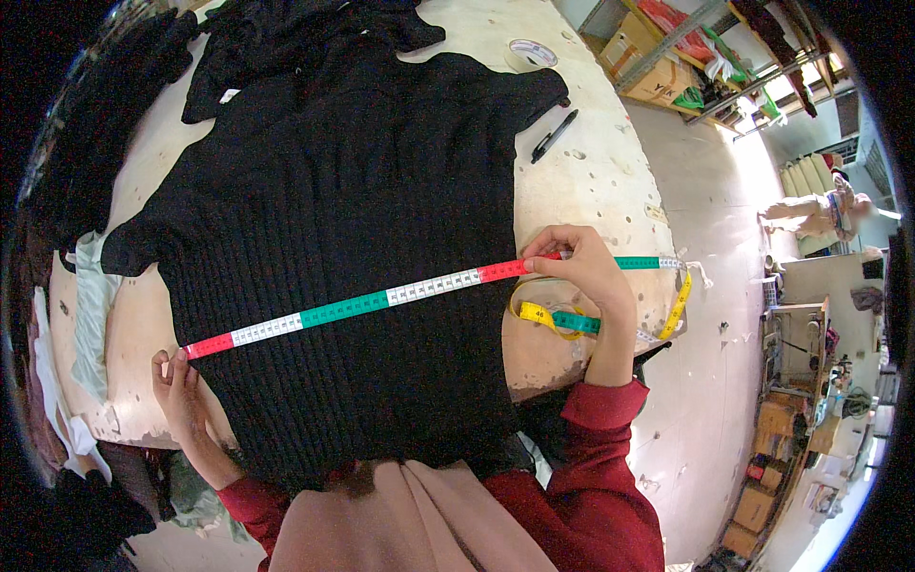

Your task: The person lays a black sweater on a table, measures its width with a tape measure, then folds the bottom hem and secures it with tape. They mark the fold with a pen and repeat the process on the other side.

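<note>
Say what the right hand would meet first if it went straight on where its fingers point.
Probably the black ribbed garment, leftward under the measuring tape that the right hand pinches; the hand's height is unclear.

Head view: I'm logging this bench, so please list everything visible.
Ribbed garment: 1, black, table's middle
Measuring tape: 1, multicoloured, across garment, loose at right
Table: 1, cream, centre
Pen: 1, black, right of garment
Roll: 1, whitish, table's far edge
Other garments: uncountable, black, far end, left
Cloths: several, pale, left
Shelf rack: 1, grey, upper right
Boxes: several, brown, right
Floor: 1, pale, right
Other person: 1, mostly beige, right background
Small items: uncountable, mixed, right background
Left hand: 1, bare, pinching tape's end
Right hand: 1, bare, pinching tape, garment's right edge
Sleeves: 2, red, lower edge
Chest cloth: 1, beige, lower edge
</note>
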